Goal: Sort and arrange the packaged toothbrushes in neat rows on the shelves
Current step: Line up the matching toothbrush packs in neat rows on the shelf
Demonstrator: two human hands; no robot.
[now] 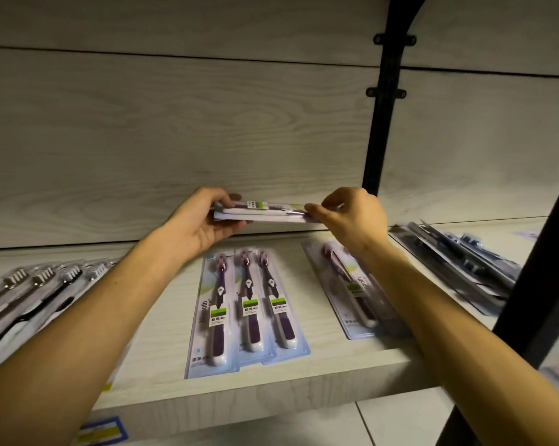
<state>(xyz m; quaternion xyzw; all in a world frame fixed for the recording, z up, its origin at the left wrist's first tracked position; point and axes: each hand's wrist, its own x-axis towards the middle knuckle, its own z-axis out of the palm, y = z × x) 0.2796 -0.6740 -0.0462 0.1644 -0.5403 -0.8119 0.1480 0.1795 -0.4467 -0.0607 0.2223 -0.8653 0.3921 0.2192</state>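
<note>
purple/white brushes on pale blue cards w/ green labels; shelf light woodgrain; post black.

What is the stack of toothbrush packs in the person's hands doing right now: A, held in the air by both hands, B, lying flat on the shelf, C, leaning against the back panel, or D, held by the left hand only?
A: the left hand and right hand each grip one end of the stack of toothbrush packs, above the shelf.

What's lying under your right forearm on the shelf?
A purple toothbrush pack lies angled on the shelf beneath the right forearm. Its head and green label show; the forearm covers its right side, so anything beyond is hidden.
</note>
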